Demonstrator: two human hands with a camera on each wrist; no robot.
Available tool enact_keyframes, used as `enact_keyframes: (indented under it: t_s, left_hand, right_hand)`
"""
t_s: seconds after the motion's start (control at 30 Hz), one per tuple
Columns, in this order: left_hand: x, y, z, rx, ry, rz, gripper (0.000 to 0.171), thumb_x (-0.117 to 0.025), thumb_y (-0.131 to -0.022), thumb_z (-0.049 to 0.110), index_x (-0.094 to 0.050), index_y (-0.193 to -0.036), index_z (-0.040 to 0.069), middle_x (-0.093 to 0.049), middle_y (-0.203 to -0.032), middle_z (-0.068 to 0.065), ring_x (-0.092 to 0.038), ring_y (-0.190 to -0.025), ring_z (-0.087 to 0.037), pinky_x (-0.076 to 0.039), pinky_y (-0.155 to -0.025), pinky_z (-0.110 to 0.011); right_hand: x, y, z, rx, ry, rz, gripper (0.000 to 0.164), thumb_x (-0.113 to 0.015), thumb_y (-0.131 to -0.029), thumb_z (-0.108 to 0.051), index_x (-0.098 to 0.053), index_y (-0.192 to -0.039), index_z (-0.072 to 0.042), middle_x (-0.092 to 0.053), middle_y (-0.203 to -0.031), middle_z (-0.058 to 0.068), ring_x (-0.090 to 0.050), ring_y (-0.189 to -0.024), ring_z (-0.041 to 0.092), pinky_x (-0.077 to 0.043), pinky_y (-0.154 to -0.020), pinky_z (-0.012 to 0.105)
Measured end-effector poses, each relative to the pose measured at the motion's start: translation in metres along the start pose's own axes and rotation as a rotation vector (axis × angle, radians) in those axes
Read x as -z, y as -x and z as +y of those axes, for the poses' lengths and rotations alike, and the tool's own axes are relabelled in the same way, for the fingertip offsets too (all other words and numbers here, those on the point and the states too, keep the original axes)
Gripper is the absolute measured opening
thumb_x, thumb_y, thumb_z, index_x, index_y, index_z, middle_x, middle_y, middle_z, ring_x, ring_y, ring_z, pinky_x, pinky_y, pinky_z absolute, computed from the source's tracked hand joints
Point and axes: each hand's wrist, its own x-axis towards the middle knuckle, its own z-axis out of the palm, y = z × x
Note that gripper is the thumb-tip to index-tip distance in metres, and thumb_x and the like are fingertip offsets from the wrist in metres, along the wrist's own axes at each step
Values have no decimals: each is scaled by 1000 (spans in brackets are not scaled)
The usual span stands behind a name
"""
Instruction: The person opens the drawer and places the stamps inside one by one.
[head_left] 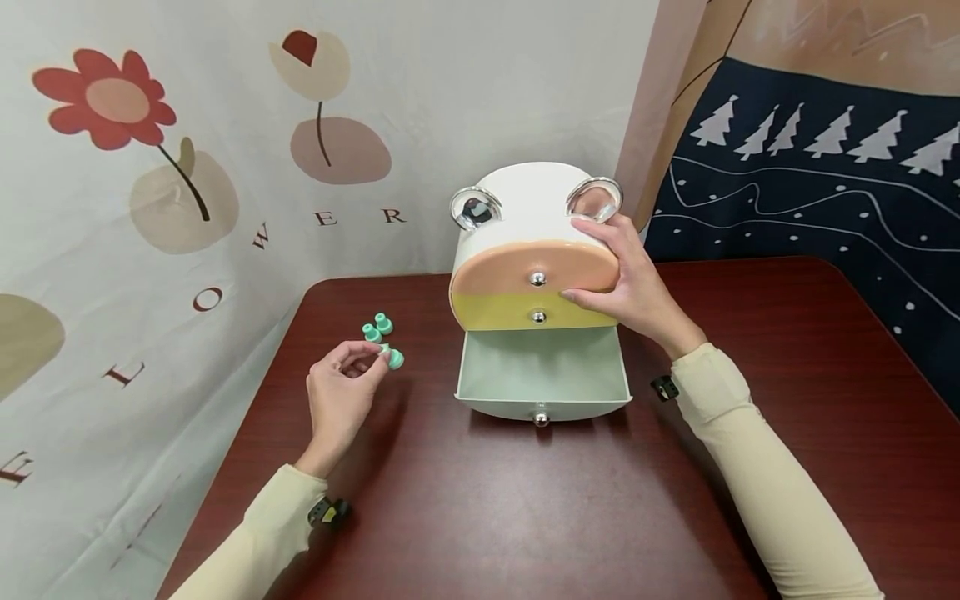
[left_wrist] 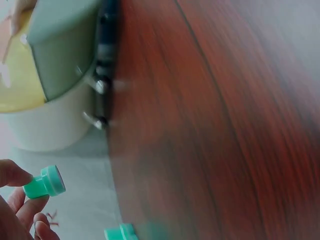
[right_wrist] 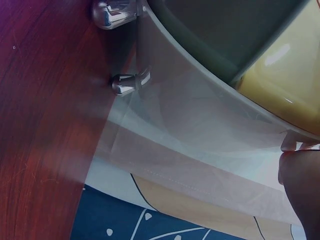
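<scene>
At the left of the head view my left hand (head_left: 341, 392) pinches a small teal toy stamp (head_left: 395, 359) between thumb and fingertips. The left wrist view shows this stamp (left_wrist: 45, 182) with its wide round end pointing away from the fingers. Two more teal stamps (head_left: 383, 324) stand on the table just beyond. My right hand (head_left: 637, 279) grips the upper right side of a rounded drawer box (head_left: 525, 187), thumb on its front and fingers on top. Its pale green bottom drawer (head_left: 543, 408) is pulled out, with nothing visible inside. The orange and yellow drawers (head_left: 495, 312) above are closed.
The box stands on silver feet on a dark red wooden table (head_left: 480, 500). Two round silver-rimmed ears (head_left: 476, 208) stick up from its top. A pale flower-printed cloth (head_left: 450, 100) hangs behind, and a dark blue tree-patterned cloth (head_left: 810, 192) hangs at the right.
</scene>
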Motion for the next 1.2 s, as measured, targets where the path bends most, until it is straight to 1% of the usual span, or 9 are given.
enact_keyframes:
  t_s: [0.1,0.2,0.3,0.4,0.53,0.73,0.93,1.07,1.2]
  left_hand:
    - [-1,6,12,-21,59,-18,12,-89,-92,10,-84,-102,7,-80,-89,-8,-65,-71,-9,-49,-63,-17]
    - [-4,10,25,-36,98,-29,14,-90,-90,6,-83,-103,5,-81,-92,-9,-66,-70,-7,-49,-63,-17]
    - [-9,12,33,-59,114,-26,16,-90,-89,2,-83,-103,2,-81,-92,-12,-66,-73,-7,-47,-73,-20]
    - [-14,12,40,-93,138,-25,16,-91,-87,1,-84,-101,3,-81,-89,-12,-65,-78,-10,-43,-81,-27]
    - [-21,12,51,-120,183,-61,14,-92,-88,5,-85,-100,9,-80,-85,-6,-63,-82,-15,-43,-78,-31]
    - [-34,13,64,-137,233,-138,11,-90,-92,9,-84,-100,13,-80,-91,0,-66,-83,-17,-48,-72,-28]
    - [-50,13,70,-178,224,-173,13,-91,-90,9,-84,-99,14,-75,-84,-1,-59,-90,-21,-46,-74,-32]
    - [-62,13,72,-182,216,-205,13,-92,-89,10,-83,-99,13,-73,-84,-2,-60,-87,-23,-48,-71,-28]
    - [-73,11,72,-222,183,-262,13,-91,-90,11,-83,-99,12,-74,-88,-2,-62,-86,-26,-47,-74,-29]
  right_hand:
    - [-1,0,0,11,4,4,96,-100,-74,-3,-56,-158,-19,-48,-150,12,-51,-117,21,-46,-90,37]
    - [-2,0,-6,31,8,16,95,-99,-73,3,-57,-156,-10,-48,-149,19,-50,-119,26,-43,-92,37]
    - [-2,0,-21,45,0,24,90,-96,-73,9,-56,-153,-1,-48,-146,27,-49,-121,29,-41,-94,36]
    - [-1,0,-34,40,-13,19,86,-93,-75,11,-56,-151,3,-47,-144,30,-49,-120,29,-41,-94,36]
    - [0,0,-41,39,-9,18,86,-93,-75,10,-56,-152,2,-47,-144,29,-49,-120,28,-42,-94,37]
    - [1,0,-39,40,-7,16,86,-94,-76,8,-56,-153,-1,-47,-145,27,-49,-120,29,-42,-94,39]
    - [0,0,-38,35,-3,23,87,-95,-76,7,-56,-154,-2,-48,-145,26,-49,-118,27,-42,-92,38]
    - [0,0,-40,34,-5,19,87,-94,-76,7,-56,-154,-1,-48,-143,27,-50,-116,27,-42,-91,38]
    - [0,-1,-41,28,-3,17,86,-93,-76,7,-56,-153,0,-48,-143,28,-50,-116,27,-42,-90,37]
